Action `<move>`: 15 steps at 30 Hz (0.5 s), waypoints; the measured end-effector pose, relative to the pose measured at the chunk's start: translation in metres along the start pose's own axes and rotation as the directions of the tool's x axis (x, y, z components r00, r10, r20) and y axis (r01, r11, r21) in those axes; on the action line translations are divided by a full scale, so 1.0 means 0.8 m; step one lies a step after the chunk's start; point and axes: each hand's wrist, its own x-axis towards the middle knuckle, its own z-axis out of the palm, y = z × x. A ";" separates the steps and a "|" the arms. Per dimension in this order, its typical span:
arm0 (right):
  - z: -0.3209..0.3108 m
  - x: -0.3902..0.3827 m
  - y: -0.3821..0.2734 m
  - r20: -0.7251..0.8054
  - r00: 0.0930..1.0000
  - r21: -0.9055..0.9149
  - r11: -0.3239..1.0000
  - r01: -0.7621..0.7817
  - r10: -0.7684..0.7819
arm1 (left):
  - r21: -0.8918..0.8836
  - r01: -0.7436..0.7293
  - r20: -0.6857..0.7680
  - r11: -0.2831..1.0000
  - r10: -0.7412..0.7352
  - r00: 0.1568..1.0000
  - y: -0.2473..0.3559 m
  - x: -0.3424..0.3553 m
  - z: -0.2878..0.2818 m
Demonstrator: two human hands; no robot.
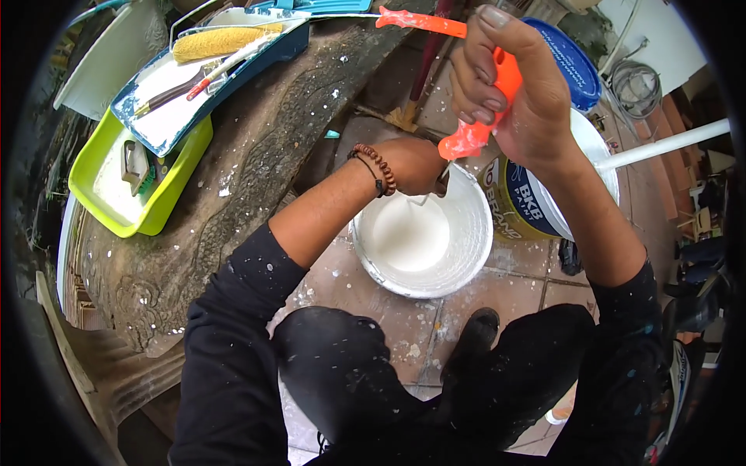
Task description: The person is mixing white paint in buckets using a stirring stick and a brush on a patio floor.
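My right hand (522, 93) is raised at the upper right, closed round the orange handle (464, 143) of a paint roller frame. A thin metal rod runs down from that handle toward a white bucket (475, 233). At the bucket's far rim my left hand (416, 165) is closed, apparently on the rod; its fingers are largely hidden. White paint (412, 237) lies in the bottom of the bucket, with a bent piece of wire showing just above it. Another orange handle (423, 22) extends from the tray side to beside my right fingers.
On a paint-spattered wooden slab (256, 147) at left, a blue paint tray (272, 66) holds a yellow roller (225, 43) and brushes. It overlaps a lime-green tub (198, 144). A large paint pail (513, 206) stands right of the bucket, near a blue lid (563, 66) and white pole (668, 144).
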 end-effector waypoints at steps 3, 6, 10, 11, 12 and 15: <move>0.011 -0.013 0.007 0.034 0.972 -0.131 0.963 0.234 -0.231 | 0.060 -0.072 0.026 0.996 0.071 0.997 -0.002 0.007 0.019; 0.027 -0.044 0.001 -0.045 0.962 -0.204 0.945 0.255 -0.269 | 0.006 -0.093 -0.055 0.996 0.093 0.994 0.010 -0.005 0.044; 0.049 -0.068 -0.006 -0.041 0.945 -0.379 0.880 0.286 -0.325 | -0.029 -0.240 -0.255 0.970 0.225 0.940 0.014 -0.013 0.083; 0.047 -0.071 -0.005 -0.025 0.944 -0.356 0.885 0.300 -0.330 | 0.034 -0.232 -0.283 0.972 0.232 0.931 0.023 -0.024 0.083; 0.043 -0.071 -0.002 -0.024 0.941 -0.343 0.887 0.310 -0.338 | -0.042 -0.148 -0.258 0.988 0.132 0.957 0.030 -0.037 0.080; 0.033 -0.080 -0.007 0.059 0.946 -0.221 0.920 0.323 -0.319 | -0.036 -0.182 -0.198 0.983 0.171 0.965 0.048 -0.053 0.070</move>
